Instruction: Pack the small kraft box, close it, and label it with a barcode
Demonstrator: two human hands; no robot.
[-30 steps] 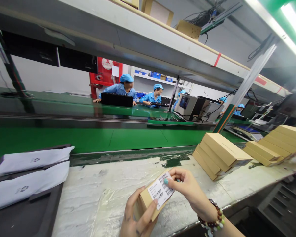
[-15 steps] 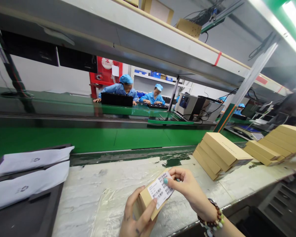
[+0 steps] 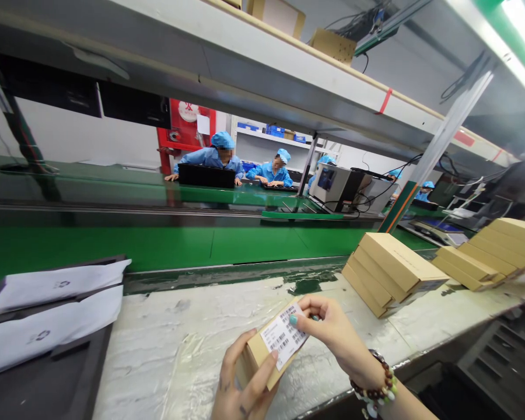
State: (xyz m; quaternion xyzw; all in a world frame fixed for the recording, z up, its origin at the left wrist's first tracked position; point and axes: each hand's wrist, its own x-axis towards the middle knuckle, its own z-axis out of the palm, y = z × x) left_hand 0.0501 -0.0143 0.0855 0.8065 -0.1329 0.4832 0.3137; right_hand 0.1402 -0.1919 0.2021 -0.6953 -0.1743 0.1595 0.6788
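Observation:
A small brown cardboard box [image 3: 259, 356] is held near the bottom centre, over the plastic-covered bench [image 3: 179, 332]. My left hand [image 3: 240, 385] grips its lower end, fingers wrapped around it. My right hand [image 3: 332, 332], with a bead bracelet on the wrist, pinches the box's far end, its thumb pressed on a white barcode label [image 3: 283, 335] that lies on the box's top face.
Stacks of matching brown boxes stand at the right [image 3: 389, 271] and far right [image 3: 490, 254]. White pouches [image 3: 52, 303] lie in a dark tray at the left. A green conveyor belt [image 3: 179, 245] runs behind the bench. Workers in blue [image 3: 216, 157] sit beyond it.

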